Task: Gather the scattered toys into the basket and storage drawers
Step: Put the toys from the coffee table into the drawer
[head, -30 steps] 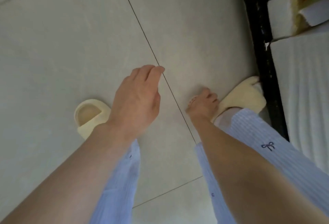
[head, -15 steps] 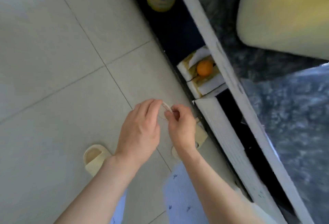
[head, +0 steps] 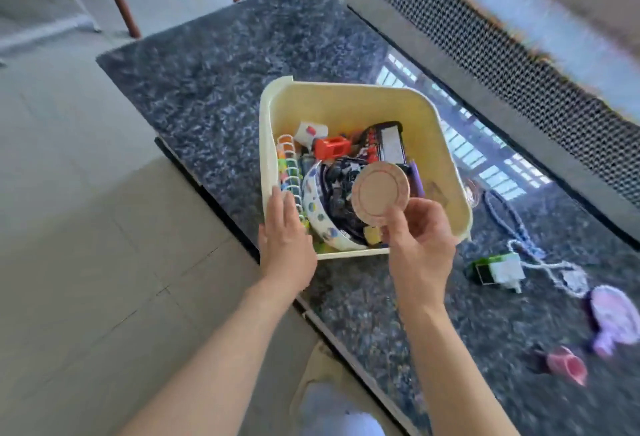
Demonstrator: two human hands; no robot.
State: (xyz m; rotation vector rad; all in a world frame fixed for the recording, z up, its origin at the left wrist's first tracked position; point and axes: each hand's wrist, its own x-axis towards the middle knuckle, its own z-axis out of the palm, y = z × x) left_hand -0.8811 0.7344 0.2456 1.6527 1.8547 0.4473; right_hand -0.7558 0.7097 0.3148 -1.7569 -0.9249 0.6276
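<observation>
Two hands worked the basket (head: 349, 106): left hand (head: 284, 234) lay flat—fingers loose—on its 8 o'clock rim, right hand (head: 420, 238) pinching a small round plate (head: 380, 194); dropped carelessly, it might bounce out.

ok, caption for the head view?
Right hand holds a small round plate over the toy-filled basket; left hand steadies its rim.

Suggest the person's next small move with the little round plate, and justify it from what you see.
Probably let go of the plate: the right hand pinches it directly over the basket of toys, while the left hand steadies the basket's near corner.
</observation>
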